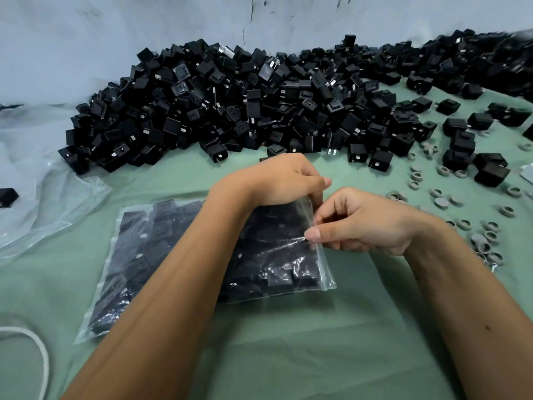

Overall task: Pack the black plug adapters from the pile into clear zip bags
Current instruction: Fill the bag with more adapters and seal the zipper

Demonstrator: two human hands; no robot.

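Clear zip bag (178, 255), filled with black plug adapters, lies flat on the green table (317, 342), just in front of the adapter pile (230, 111). Left hand (284, 180) pinches the bag's open edge; right hand (360, 223) pinches the same edge, thumb on the zip strip. Grey rings (461, 203) scattered right of the bag.

One wide-angle view is given, taken from the person's head and aimed forward and down. The hands and forearms are seen close up at centre, while the worktop (331, 356) is seen stretching away to the wall (115, 39) behind.
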